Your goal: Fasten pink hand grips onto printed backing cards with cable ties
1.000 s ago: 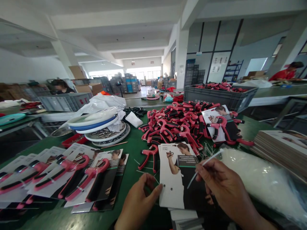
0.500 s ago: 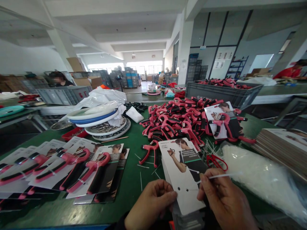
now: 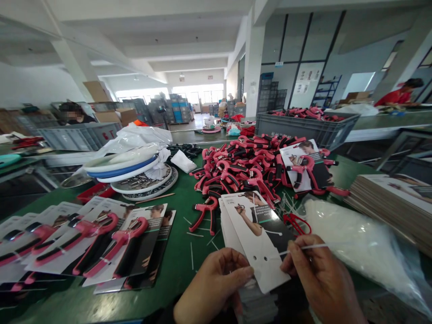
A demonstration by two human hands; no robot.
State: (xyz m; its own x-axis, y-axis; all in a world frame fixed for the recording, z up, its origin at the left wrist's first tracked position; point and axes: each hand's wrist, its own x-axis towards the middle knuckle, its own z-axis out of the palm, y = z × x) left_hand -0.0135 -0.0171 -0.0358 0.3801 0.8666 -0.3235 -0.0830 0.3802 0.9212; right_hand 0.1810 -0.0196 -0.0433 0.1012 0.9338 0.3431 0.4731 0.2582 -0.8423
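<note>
My left hand pinches the lower left edge of a printed backing card between thumb and fingers. Two small punched holes show near the card's lower end, and more cards lie beneath it. My right hand is closed on a thin white cable tie, just right of the holes. Another white tie lies across the card's picture. Beyond the card, a pink and black hand grip lies at the front of a large heap of hand grips.
At left, several carded hand grips overlap in a row. Stacked plates hold small metal parts. To the right are red scissors, a clear bag and a card stack. A grey crate stands behind.
The view has shifted slightly, so most things sit further left. The top card has turned a little against those beneath it. Both hands keep their holds on card and cable tie.
</note>
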